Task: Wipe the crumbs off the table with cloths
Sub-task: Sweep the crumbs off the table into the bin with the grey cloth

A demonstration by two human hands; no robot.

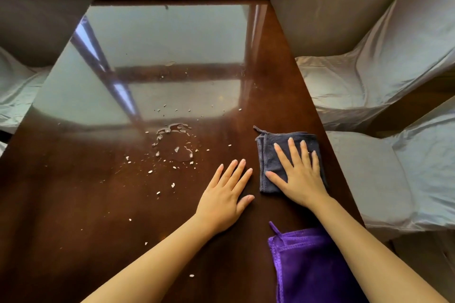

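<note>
On the dark table [73,204], the right hand [299,177] lies flat with fingers spread on a folded grey cloth [270,155] — the left hand [225,198] lies flat and empty beside it — with crumbs [157,170] scattered to the left.

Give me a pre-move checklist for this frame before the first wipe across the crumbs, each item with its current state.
1. Right hand flat on the grey cloth: ok.
2. Left hand clear of the mess, resting open on the bare table: ok.
3. Crumbs all on the left-hand side of the grey cloth, so one sweep direction works: ok.
4. Small water puddle among the crumbs, may smear: not ok.
5. Purple cloth within reach, near edge: ok.
6. Grey cloth dry or damp: cannot tell.
</note>
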